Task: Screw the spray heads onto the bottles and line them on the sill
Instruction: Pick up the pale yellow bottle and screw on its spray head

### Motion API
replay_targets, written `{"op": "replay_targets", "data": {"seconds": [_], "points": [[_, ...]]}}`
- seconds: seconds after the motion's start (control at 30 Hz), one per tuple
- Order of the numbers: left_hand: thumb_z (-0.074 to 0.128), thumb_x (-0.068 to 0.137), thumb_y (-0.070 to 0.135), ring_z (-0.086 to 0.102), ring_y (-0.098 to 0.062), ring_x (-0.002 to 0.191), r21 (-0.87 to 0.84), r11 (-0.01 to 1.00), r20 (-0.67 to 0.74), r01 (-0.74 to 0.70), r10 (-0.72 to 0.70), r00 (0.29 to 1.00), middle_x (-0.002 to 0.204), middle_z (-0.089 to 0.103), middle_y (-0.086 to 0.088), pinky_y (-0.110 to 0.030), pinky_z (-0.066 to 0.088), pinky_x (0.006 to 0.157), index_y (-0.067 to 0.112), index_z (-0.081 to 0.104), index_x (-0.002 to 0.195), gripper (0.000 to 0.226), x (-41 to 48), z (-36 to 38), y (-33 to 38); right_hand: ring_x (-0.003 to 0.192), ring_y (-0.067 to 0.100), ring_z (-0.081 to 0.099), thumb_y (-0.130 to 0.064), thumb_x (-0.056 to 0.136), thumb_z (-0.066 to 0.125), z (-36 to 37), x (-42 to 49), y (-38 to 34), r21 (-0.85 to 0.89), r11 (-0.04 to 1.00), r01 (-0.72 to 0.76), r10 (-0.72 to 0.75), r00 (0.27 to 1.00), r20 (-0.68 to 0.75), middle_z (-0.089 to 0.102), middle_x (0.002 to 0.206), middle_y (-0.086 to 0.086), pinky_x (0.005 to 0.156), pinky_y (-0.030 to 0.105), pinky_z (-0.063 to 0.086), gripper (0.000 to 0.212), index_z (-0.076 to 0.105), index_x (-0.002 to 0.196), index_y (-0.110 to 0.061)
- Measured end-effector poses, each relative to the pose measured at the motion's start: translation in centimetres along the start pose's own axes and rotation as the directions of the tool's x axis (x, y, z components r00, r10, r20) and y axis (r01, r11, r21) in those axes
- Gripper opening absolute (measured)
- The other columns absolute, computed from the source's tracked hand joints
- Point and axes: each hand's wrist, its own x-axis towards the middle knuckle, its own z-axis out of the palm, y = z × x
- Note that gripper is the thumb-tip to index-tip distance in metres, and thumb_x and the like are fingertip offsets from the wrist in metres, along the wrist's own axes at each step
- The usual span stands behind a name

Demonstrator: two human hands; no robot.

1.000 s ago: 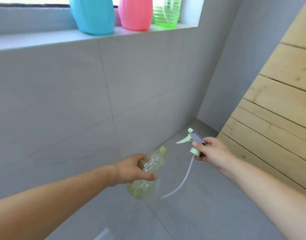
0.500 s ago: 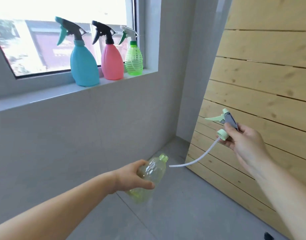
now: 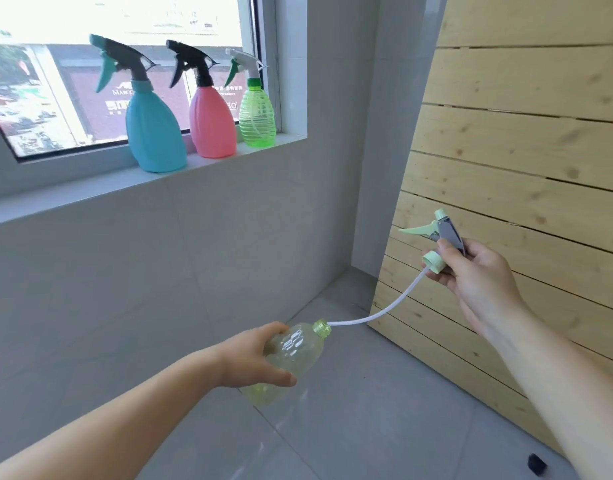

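My left hand (image 3: 254, 358) grips a clear yellow-green bottle (image 3: 291, 358), tilted with its open neck pointing up and right. My right hand (image 3: 478, 271) holds a pale green and grey spray head (image 3: 436, 233) up to the right of the bottle. Its white tube (image 3: 384, 311) curves down, and the tube's tip is at the bottle's mouth. On the window sill (image 3: 90, 188) stand three bottles with spray heads on: a blue bottle (image 3: 152, 133), a pink bottle (image 3: 211, 123) and a green ribbed bottle (image 3: 256, 116).
A pale wooden slatted panel (image 3: 523, 168) leans along the right side. Grey tiled wall (image 3: 159, 289) runs under the sill, with grey floor tiles (image 3: 367, 410) below. A small black object (image 3: 537, 464) lies on the floor at the panel's foot.
The view rose from the floor to the window. My right hand lifted the spray head up and right, and the tube's tip came to the bottle's mouth.
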Motion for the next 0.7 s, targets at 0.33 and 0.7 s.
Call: {"op": "replay_targets", "data": {"seconds": [0.33,0.7], "points": [[0.085,0.077,0.044,0.069,-0.006,0.098,-0.156,0.982,0.062,-0.102,0.113,0.992,0.108,0.072,0.012,-0.024,0.056,0.087,0.044,0.057,0.123,0.055,0.6,1.2,2.0,0.086,0.022,0.072,-0.010,0.094,0.063,3.3,-1.6,1.6,-0.018,0.997,-0.072,0.074,0.986,0.148,0.074,0.094,0.013,0.080,0.037,0.060,0.009,0.067,0.101,-0.008],[0.077,0.089,0.043,0.071,-0.002,0.102,-0.461,0.887,0.193,-0.040,0.144,0.971,0.126,0.072,0.008,-0.014,0.055,0.072,0.052,0.055,0.116,0.036,-0.1,2.0,3.9,0.085,0.013,0.073,-0.009,0.095,0.061,5.6,-3.2,2.4,-0.168,0.980,-0.107,0.164,0.912,0.376,0.076,0.103,0.017,0.085,0.037,0.061,0.020,0.062,0.114,-0.002]]}}
